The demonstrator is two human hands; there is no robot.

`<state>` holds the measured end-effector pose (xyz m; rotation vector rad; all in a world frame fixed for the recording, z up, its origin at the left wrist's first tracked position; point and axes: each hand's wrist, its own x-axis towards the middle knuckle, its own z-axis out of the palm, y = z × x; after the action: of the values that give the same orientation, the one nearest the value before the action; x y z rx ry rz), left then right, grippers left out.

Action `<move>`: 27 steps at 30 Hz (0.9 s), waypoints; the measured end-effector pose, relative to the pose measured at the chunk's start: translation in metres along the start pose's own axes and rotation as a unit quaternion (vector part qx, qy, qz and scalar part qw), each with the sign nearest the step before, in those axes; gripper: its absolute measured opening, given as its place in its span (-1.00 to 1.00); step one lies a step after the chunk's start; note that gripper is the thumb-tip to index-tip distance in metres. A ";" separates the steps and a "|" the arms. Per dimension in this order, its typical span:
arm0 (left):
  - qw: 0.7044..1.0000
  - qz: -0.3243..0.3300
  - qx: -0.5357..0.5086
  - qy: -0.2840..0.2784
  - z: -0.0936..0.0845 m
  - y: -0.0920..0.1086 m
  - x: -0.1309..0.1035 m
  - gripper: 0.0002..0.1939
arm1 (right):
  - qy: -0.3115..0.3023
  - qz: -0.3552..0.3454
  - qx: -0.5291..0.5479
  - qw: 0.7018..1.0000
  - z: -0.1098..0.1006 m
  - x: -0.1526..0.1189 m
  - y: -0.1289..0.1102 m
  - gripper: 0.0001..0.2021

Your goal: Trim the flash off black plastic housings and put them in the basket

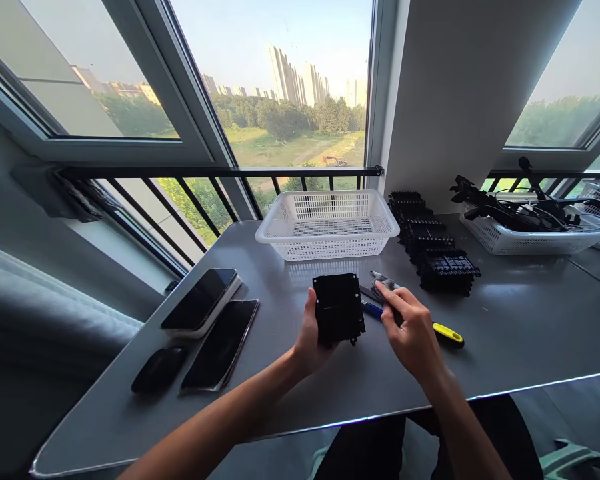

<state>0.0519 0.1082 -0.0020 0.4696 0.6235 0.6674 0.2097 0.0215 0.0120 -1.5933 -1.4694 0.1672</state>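
Observation:
A flat black plastic part (337, 308) with notched edges is held upright in my left hand (310, 337), the thumb along its left edge and the other fingers hidden behind it. To its right, my right hand (409, 327) pinches a crumpled grey cloth (386, 283) close above the table. Beneath that hand lies a tool with a blue part (373, 309) and a yellow-and-black handle (449, 334); whether these are one piece I cannot tell.
A white plastic basket (330, 243) stands by the window. Stacked black parts (437, 250) lie right of it, and another basket (523, 240) holds black parts and cables. Phones (223, 343), a white box (213, 320) and a black mouse (159, 369) are at left.

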 end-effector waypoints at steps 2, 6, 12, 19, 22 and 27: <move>1.000 -0.008 0.008 -0.011 -0.001 -0.004 -0.001 -0.31 | -0.017 -0.012 -0.007 1.000 0.010 0.002 0.007 -0.50; 1.000 -0.011 0.008 -0.013 -0.004 -0.002 0.000 -0.35 | -0.093 -0.013 -0.033 0.995 0.027 -0.001 0.006 -0.46; 0.999 0.032 -0.027 0.022 -0.006 0.012 0.005 -0.35 | -0.203 -0.010 -0.060 0.977 0.011 -0.010 -0.015 -0.58; 1.000 -0.001 0.024 -0.001 -0.002 0.000 0.001 -0.33 | -0.012 -0.006 -0.008 1.000 0.007 -0.005 -0.005 -0.52; 0.999 -0.010 0.026 -0.024 -0.002 -0.003 0.000 -0.33 | -0.037 -0.018 -0.029 0.999 0.022 -0.003 0.002 -0.44; 1.000 0.013 -0.007 -0.010 -0.006 0.004 0.004 -0.34 | -0.115 -0.021 -0.076 0.990 0.031 -0.005 -0.004 -0.42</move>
<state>0.0486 0.1148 -0.0051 0.4708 0.5950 0.6910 0.1859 0.0327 -0.0049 -1.7069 -1.7275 0.2249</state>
